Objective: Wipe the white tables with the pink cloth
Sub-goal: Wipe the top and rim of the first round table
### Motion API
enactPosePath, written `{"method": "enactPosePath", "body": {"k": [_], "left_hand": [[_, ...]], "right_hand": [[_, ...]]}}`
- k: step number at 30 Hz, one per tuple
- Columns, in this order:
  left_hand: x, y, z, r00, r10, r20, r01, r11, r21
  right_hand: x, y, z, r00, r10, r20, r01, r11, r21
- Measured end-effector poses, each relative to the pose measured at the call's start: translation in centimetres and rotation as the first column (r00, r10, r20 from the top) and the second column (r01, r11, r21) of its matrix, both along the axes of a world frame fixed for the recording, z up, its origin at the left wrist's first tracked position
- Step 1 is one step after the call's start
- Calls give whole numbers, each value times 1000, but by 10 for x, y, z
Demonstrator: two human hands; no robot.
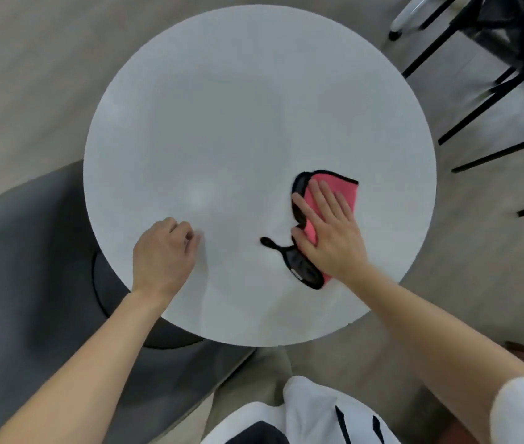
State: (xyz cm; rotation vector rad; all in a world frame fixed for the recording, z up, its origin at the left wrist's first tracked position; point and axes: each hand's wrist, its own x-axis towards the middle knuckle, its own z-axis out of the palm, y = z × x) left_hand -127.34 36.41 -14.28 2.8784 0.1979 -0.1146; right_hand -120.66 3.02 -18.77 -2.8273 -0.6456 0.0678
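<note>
My right grip lies flat with straight fingers and presses the pink cloth on the white surface, at the lower right of the round top. My left grip is curled in a fist. It holds nothing and rests at the lower left. The cloth is near the right edge, so I think a big push that way could slide it off. Its black trim could bunch up. The upper part has lots of open room. Black chair legs stand off at the upper right.
</note>
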Motion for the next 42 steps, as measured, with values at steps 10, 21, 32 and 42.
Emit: {"method": "enactPosePath", "body": {"k": [10, 21, 32, 42], "left_hand": [[-84, 41, -4, 993, -117, 16, 116, 990, 85], [-123, 25, -12, 979, -197, -44, 201, 975, 91], [-85, -112, -5, 990, -94, -109, 63, 963, -263], [-52, -127, 2, 910, -58, -411, -126, 905, -407]], "right_hand": [[-5, 143, -9, 822, -568, -38, 565, 822, -71], [-139, 71, -4, 990, -81, -111, 80, 997, -11], [-200, 7, 56, 558, -700, -445, 814, 566, 130], [-175, 42, 39, 347, -605, -716, 908, 407, 97]]}}
